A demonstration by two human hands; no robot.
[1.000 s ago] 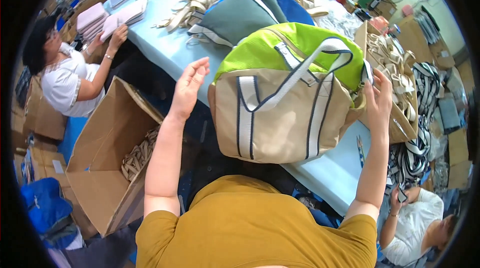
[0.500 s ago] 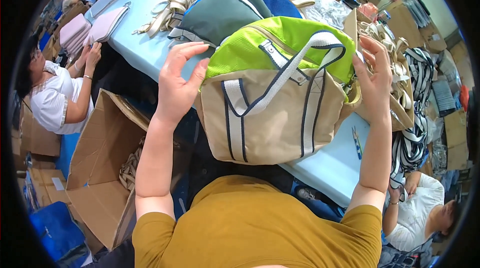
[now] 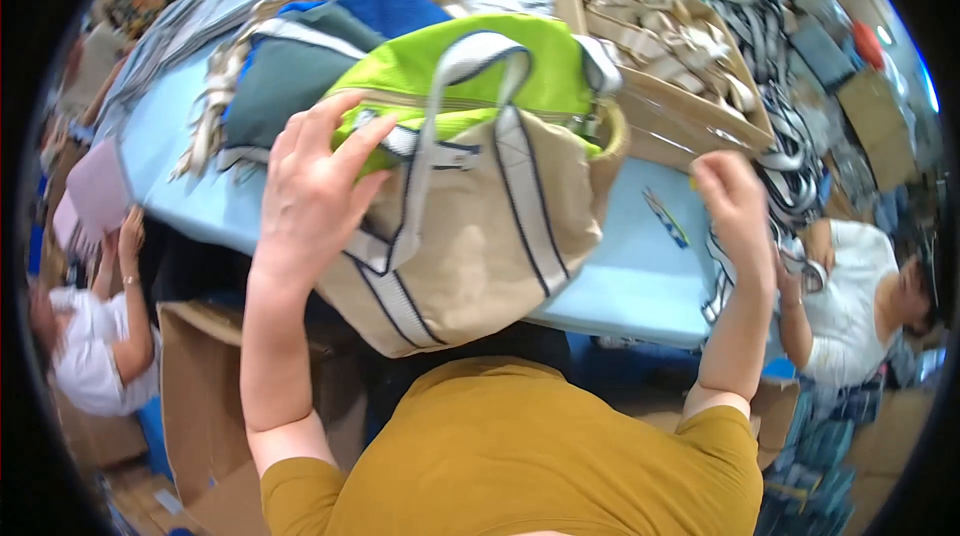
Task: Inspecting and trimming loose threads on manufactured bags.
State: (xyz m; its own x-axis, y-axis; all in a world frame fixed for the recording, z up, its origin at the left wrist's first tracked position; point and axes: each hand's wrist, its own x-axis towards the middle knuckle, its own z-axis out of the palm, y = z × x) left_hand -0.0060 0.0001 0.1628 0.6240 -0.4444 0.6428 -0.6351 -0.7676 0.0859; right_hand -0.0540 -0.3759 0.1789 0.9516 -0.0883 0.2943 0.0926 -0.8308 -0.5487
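Observation:
A tote bag (image 3: 470,226) with a beige body, bright green top and white, navy-edged strap handles leans at the near edge of the blue table. Its zipper runs across the green part. My left hand (image 3: 315,191) is at the bag's upper left corner, thumb and fingers closing on the green fabric beside a short strap tab. Off the bag's right side, my right hand (image 3: 735,201) hovers above the table with curled fingers, slightly blurred. What it holds, if anything, is hidden. Thread snips (image 3: 666,220) lie on the table between the bag and that hand.
Behind the bag lies a grey and blue bag (image 3: 300,76). A cardboard box (image 3: 640,111) of beige straps stands at the back right, near striped webbing (image 3: 790,161). An open carton (image 3: 190,406) sits low on the left. Co-workers sit at both sides.
My view has turned to the right. The right hand has left the bag's right edge, moved outward and curled its fingers. My left hand has closed toward the bag's corner, and the bag has tilted.

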